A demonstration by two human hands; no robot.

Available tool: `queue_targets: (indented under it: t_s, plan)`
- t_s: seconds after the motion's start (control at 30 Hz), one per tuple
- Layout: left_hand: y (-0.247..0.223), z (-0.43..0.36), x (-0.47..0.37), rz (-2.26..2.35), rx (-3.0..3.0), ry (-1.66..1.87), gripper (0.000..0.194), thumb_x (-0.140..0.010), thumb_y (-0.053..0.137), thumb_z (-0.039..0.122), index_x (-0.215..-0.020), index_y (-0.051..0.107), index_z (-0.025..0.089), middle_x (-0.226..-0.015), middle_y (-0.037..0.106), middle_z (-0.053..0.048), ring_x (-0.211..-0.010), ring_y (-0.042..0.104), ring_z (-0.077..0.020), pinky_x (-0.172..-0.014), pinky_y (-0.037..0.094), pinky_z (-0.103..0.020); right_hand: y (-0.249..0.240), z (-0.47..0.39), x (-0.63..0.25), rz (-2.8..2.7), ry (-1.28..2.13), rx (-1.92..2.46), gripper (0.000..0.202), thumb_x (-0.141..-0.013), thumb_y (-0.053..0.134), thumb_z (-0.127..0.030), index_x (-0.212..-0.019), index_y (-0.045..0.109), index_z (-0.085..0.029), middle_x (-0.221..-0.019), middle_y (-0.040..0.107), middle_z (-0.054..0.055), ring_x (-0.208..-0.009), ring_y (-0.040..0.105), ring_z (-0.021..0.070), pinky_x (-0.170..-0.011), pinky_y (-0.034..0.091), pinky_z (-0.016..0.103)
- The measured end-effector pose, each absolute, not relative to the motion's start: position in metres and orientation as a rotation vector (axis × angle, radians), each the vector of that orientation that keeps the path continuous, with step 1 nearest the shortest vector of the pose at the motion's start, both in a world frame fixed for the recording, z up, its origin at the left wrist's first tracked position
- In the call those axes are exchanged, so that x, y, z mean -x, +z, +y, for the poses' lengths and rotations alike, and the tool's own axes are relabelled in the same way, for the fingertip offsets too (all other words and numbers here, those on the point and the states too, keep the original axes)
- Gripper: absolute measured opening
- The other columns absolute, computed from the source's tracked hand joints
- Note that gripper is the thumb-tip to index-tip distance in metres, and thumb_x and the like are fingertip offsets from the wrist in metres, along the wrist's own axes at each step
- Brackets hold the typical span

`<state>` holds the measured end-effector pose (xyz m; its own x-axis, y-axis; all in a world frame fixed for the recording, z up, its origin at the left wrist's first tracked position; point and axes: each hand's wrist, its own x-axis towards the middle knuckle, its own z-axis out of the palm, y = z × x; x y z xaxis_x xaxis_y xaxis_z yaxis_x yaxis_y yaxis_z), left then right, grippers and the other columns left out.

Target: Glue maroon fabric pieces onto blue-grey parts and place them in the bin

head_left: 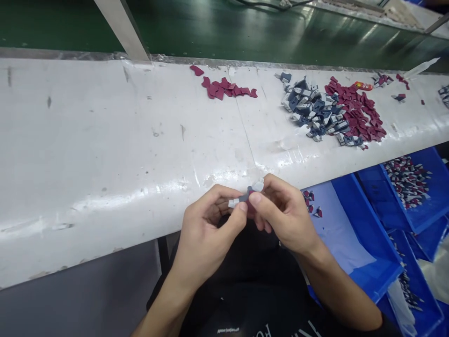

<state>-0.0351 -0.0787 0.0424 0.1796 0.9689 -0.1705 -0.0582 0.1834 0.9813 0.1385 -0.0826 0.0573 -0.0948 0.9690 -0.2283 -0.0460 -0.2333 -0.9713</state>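
Between my two hands, in front of the table's near edge, is a small grey, white and dark red plastic part (242, 200). My left hand (213, 220) pinches its grey and white end between thumb and forefinger. On the other side my right hand (286, 215) grips it, thumb pressed over the dark red piece, which is mostly hidden. A pale, translucent round bit (258, 185) shows beside the right fingertips; I cannot tell whether it belongs to the part. Further back on the table lie a pile of grey and white parts (312, 110) and a pile of dark red pieces (363, 112).
A smaller group of dark red pieces (220, 89) lies at the back of the white table (105, 140). Blue bins (375, 262) with finished-looking mixed parts (407, 182) stand low on the right. Behind the table runs a green surface (217, 32), with a metal post (122, 28) before it.
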Motion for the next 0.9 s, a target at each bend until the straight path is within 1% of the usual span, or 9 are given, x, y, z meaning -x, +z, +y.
queue_targets:
  t_s: [0.1, 0.2, 0.37, 0.43, 0.5, 0.57, 0.7, 0.8, 0.9]
  plan:
    - [0.043, -0.081, 0.031, 1.102, -1.088, 0.977, 0.008, -0.096, 0.077, 0.029, -0.09, 0.076, 0.024, -0.072, 0.078, 0.001, -0.064, 0.076, -0.0163, -0.057, 0.06, -0.026, 0.059, -0.08, -0.142, -1.192, 1.458, 1.307, 0.033, -0.102, 0.084, -0.04, -0.08, 0.065, -0.024, -0.058, 0.063, -0.007, -0.046, 0.054, 0.01, -0.045, 0.045, 0.024]
    - [0.043, -0.081, 0.028, 1.085, -1.065, 0.97, 0.01, -0.097, 0.074, 0.03, -0.089, 0.075, 0.024, -0.071, 0.078, 0.001, -0.065, 0.076, -0.0161, -0.059, 0.061, -0.025, 0.058, -0.08, -0.14, -1.178, 1.441, 1.282, 0.034, -0.099, 0.087, -0.038, -0.079, 0.064, -0.024, -0.057, 0.063, -0.007, -0.044, 0.051, 0.0087, -0.046, 0.047, 0.023]
    - [0.041, -0.081, 0.027, 0.989, -1.048, 0.872, 0.013, -0.1, 0.071, 0.029, -0.089, 0.077, 0.025, -0.073, 0.074, 0.002, -0.067, 0.074, -0.0143, -0.064, 0.063, -0.026, 0.051, -0.082, -0.139, -1.09, 1.496, 1.214, 0.035, -0.097, 0.088, -0.041, -0.08, 0.063, -0.025, -0.059, 0.064, -0.007, -0.046, 0.057, 0.0103, -0.048, 0.054, 0.025]
    - [0.039, -0.081, 0.028, 0.962, -1.039, 0.861, 0.016, -0.102, 0.071, 0.031, -0.089, 0.079, 0.026, -0.075, 0.074, 0.001, -0.067, 0.073, -0.0143, -0.063, 0.062, -0.026, 0.048, -0.082, -0.144, -1.078, 1.549, 1.208, 0.036, -0.1, 0.084, -0.048, -0.081, 0.063, -0.025, -0.059, 0.064, -0.006, -0.045, 0.056, 0.0106, -0.046, 0.051, 0.025]
    - [0.038, -0.081, 0.028, 0.959, -1.022, 0.872, 0.017, -0.104, 0.07, 0.032, -0.09, 0.079, 0.026, -0.077, 0.075, 0.0, -0.068, 0.074, -0.0149, -0.064, 0.062, -0.027, 0.047, -0.082, -0.15, -1.059, 1.627, 1.175, 0.039, -0.104, 0.076, -0.055, -0.083, 0.064, -0.025, -0.064, 0.067, -0.004, -0.047, 0.058, 0.0111, -0.042, 0.043, 0.023]
    - [0.038, -0.082, 0.027, 0.963, -1.019, 0.871, 0.017, -0.104, 0.07, 0.032, -0.091, 0.079, 0.025, -0.078, 0.076, 0.0, -0.067, 0.073, -0.0149, -0.065, 0.063, -0.027, 0.047, -0.082, -0.154, -1.047, 1.664, 1.144, 0.04, -0.106, 0.071, -0.057, -0.086, 0.065, -0.024, -0.067, 0.069, -0.002, -0.049, 0.06, 0.0113, -0.041, 0.039, 0.022]
    - [0.042, -0.084, 0.022, 0.962, -1.057, 0.826, 0.017, -0.103, 0.071, 0.032, -0.09, 0.078, 0.025, -0.072, 0.072, 0.002, -0.063, 0.07, -0.013, -0.061, 0.059, -0.025, 0.049, -0.085, -0.154, -1.095, 1.58, 1.211, 0.032, -0.103, 0.08, -0.049, -0.088, 0.065, -0.025, -0.064, 0.065, -0.006, -0.047, 0.056, 0.0103, -0.045, 0.048, 0.023]
    - [0.042, -0.086, 0.018, 1.001, -1.068, 0.816, 0.016, -0.103, 0.07, 0.034, -0.091, 0.076, 0.025, -0.07, 0.072, 0.003, -0.062, 0.068, -0.0121, -0.06, 0.057, -0.024, 0.048, -0.086, -0.152, -1.111, 1.546, 1.216, 0.031, -0.103, 0.08, -0.047, -0.089, 0.063, -0.026, -0.063, 0.064, -0.007, -0.048, 0.058, 0.0106, -0.048, 0.054, 0.024]
    - [0.039, -0.088, 0.016, 1.0, -1.062, 0.789, 0.016, -0.102, 0.067, 0.032, -0.09, 0.073, 0.024, -0.075, 0.074, 0.001, -0.069, 0.071, -0.0144, -0.067, 0.059, -0.027, 0.045, -0.085, -0.15, -1.052, 1.528, 1.179, 0.034, -0.104, 0.078, -0.049, -0.087, 0.061, -0.026, -0.062, 0.063, -0.008, -0.047, 0.058, 0.01, -0.046, 0.054, 0.023]
